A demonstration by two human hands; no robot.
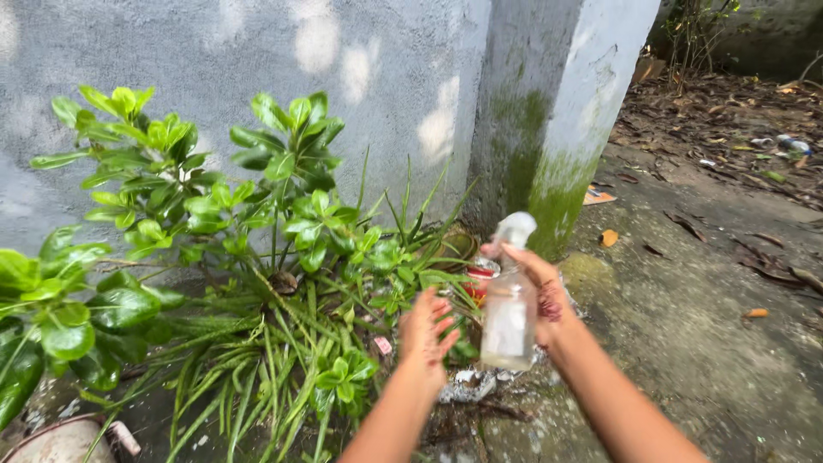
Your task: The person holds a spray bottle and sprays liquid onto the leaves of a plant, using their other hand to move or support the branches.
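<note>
head view: only view, looks down at both hands in front of a wall corner.
spray bottle (509,319): clear plastic, long axis near upright, tilted slightly; white nozzle head on top, pointing left toward the plants. Held in the air above the ground, just right of the greenery.
right hand (542,296): wrapped around the bottle from its right side, fingers closed on the neck, index finger across the trigger zone under the nozzle. Forearm comes in from the lower right.
left hand (424,330): empty, fingers spread loosely, palm turned toward the plants. Sits just left of the bottle, not touching it; fingertips at the edge of the leaves.
leafy shrub (197,206): broad glossy green leaves, fills the left half, stands against the wall.
grass-like plant (283,369): long narrow blades, spills low under the left hand.
red can (480,276): small, on the ground behind the bottle, partly hidden by it.
wall (257,60): grey, rough plaster, closes off the back.
pillar (557,111): grey, green moss at its base, just behind the bottle; limits room to the rear.
concrete ground (686,343): damp, scattered dry leaves; open room lies to the right and toward the camera.
pot rim (60,437): pale, bottom left corner, cut off by the frame.
</note>
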